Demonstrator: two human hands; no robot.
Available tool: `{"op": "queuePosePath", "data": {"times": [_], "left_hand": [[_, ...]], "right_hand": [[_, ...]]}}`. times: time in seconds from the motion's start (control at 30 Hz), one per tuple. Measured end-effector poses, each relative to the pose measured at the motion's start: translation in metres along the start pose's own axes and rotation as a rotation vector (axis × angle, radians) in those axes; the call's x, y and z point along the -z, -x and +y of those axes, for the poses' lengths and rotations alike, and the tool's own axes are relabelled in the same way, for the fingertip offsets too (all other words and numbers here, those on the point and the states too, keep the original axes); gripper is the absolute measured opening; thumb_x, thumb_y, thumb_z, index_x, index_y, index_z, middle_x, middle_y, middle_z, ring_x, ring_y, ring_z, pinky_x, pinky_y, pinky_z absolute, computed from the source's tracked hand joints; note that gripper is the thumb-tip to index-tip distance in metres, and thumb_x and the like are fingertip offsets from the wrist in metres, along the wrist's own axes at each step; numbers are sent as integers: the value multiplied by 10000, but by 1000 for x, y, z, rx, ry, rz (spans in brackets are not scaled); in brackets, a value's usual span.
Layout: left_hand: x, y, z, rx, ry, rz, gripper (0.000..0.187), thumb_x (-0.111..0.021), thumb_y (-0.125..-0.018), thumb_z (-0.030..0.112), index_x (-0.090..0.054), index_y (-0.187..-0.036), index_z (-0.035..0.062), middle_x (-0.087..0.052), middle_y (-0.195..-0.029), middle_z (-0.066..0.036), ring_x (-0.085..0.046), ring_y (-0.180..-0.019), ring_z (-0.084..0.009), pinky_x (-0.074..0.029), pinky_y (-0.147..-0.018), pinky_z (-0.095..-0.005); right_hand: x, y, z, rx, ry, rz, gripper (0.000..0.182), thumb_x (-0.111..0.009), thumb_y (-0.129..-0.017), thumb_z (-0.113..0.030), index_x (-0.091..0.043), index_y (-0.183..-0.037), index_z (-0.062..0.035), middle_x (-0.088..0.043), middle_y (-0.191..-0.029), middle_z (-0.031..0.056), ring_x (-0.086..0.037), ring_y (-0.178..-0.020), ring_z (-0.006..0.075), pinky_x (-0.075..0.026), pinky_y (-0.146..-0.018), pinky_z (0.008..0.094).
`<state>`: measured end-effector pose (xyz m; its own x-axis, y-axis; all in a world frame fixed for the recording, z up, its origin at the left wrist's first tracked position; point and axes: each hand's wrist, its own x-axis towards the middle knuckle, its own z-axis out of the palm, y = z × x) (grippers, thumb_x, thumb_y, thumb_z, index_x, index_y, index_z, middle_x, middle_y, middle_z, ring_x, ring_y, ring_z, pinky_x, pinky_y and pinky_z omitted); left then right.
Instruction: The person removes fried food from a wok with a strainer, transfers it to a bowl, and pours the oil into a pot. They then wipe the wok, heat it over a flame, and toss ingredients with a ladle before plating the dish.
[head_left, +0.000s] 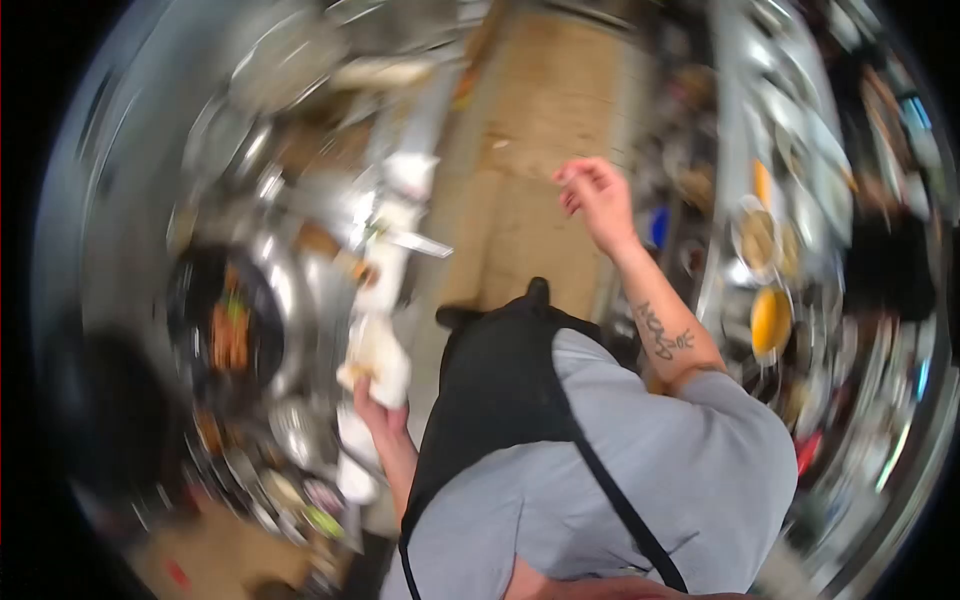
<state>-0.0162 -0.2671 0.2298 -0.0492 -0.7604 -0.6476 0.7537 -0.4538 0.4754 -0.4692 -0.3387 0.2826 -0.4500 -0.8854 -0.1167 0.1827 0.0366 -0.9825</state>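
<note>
My left hand (385, 405) grips a crumpled white cloth (380, 360) at the edge of the left counter. Over the floor, right of centre, my right hand (598, 200) is raised with its fingers curled loosely; motion blurs the fingertips, and nothing shows between them. Left of the cloth, a dark round pan (185, 320) holds orange-brown pieces of food (230, 332) with a bit of green.
Bowls and metal containers crowd the left counter (345, 195). On the right counter, a bowl of yellow-orange food (770, 322) stands among many containers. A person in dark clothes (890, 260) is at the far right. Brown flooring (520, 150) runs between the counters.
</note>
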Motion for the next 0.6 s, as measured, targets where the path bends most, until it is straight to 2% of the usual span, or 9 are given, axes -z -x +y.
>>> {"op": "queuePosePath", "data": {"times": [0.1, 0.13, 0.2, 0.27, 0.33, 0.4, 0.47, 0.57, 0.6], "left_hand": [[28, 7, 22, -122, 175, 128, 481, -567, -897, 251, -494, -1320, 36, -620, -1246, -142, -632, -1096, -305, -524, -947, -433], [38, 6, 29, -168, 191, 137, 482, -553, -903, 212, -469, -1341, 31, -598, -1268, -153, -608, -1134, -303, -504, -977, -433], [45, 10, 46, -257, 197, 128, 474, -537, -913, 169, -451, -1355, 19, -582, -1281, -165, -588, -1163, -306, -486, -1003, -441], [56, 4, 66, -308, 222, 111, 465, -542, -913, 188, -476, -1339, 15, -598, -1273, -161, -601, -1151, -314, -501, -984, -452], [61, -6, 91, -372, 271, 68, 447, -486, -956, 231, -469, -1338, -1, -583, -1293, -164, -584, -1174, -314, -477, -1012, -453], [59, -16, 118, -397, 264, -15, 497, -404, -994, 344, -467, -1334, -12, -573, -1302, -173, -572, -1190, -316, -454, -1025, -455], [47, -21, 142, -385, 309, -17, 524, -401, -987, 407, -491, -1296, -8, -588, -1266, -175, -564, -1186, -339, -443, -1007, -504], [41, -40, 167, -375, 390, -3, 507, -405, -970, 449, -507, -1222, 21, -608, -1180, -172, -586, -1126, -327, -461, -956, -505], [41, -50, 173, -360, 438, -32, 447, -430, -964, 419, -510, -1187, 40, -610, -1149, -166, -597, -1095, -327, -476, -941, -515]], "right_hand": [[-122, -2, 42, 28, 368, -791, 233, -637, -906, -157, -610, -1099, -30, -688, -862, 95, -624, -663, 140, -516, -598, 266], [-155, -6, 58, 80, 486, -834, 251, -642, -884, -144, -614, -1107, -31, -683, -884, 120, -637, -707, 184, -527, -645, 296], [-209, -14, 92, 229, 712, -843, 295, -651, -841, -116, -621, -1122, -33, -672, -928, 169, -664, -795, 272, -547, -737, 354], [-240, -26, 143, 429, 1087, -663, 385, -626, -792, -69, -584, -1171, -16, -626, -1033, 253, -627, -970, 393, -517, -867, 435], [-260, -40, 181, 274, 1270, -761, 457, -600, -784, -52, -523, -1231, 3, -586, -1098, 283, -584, -1073, 412, -487, -920, 467], [-271, -47, 208, 328, 1315, -741, 558, -622, -745, -42, -459, -1275, 30, -597, -1090, 310, -593, -1055, 428, -492, -917, 463], [-284, -54, 205, 227, 1250, -793, 497, -602, -743, -89, -508, -1212, 46, -607, -1106, 323, -592, -1055, 457, -485, -920, 469], [-308, -60, 175, 241, 1043, -623, 452, -548, -778, -220, -586, -1117, 75, -612, -1125, 328, -586, -1077, 468, -467, -932, 453], [-306, -52, 176, 312, 985, -543, 501, -578, -791, -241, -572, -1168, 88, -614, -1140, 320, -583, -1100, 442, -454, -950, 432]]}}
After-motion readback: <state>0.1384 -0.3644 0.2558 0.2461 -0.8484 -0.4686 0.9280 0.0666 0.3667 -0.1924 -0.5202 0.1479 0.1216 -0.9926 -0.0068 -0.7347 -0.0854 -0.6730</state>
